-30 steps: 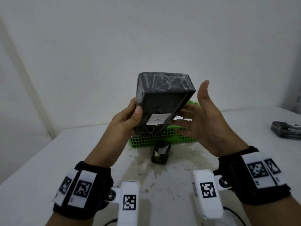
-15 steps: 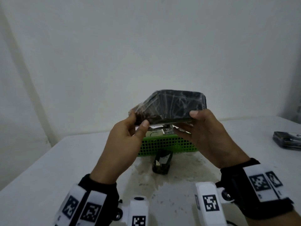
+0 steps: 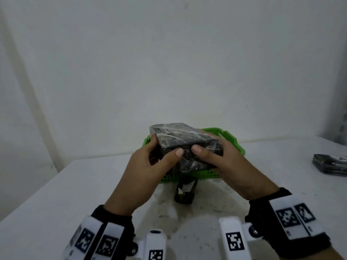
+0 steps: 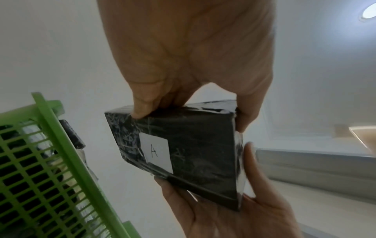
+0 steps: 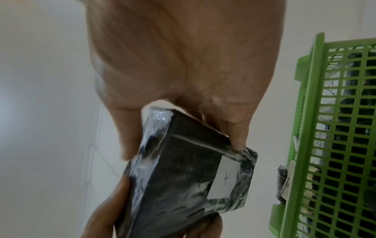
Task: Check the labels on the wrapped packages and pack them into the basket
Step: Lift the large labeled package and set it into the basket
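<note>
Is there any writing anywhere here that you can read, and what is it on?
"A": handwritten on the white label stuck to the black wrapped package held by the left hand and the right hand.
White patch on the package at the table's right edge: too small to read.
Wristband squares: black-and-white patterns, not words.

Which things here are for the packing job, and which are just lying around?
For the job:
- wrapped package held by the left hand and right hand, its label underneath
- green basket
- another wrapped package, far right

Lying about:
- small black object before the basket
</note>
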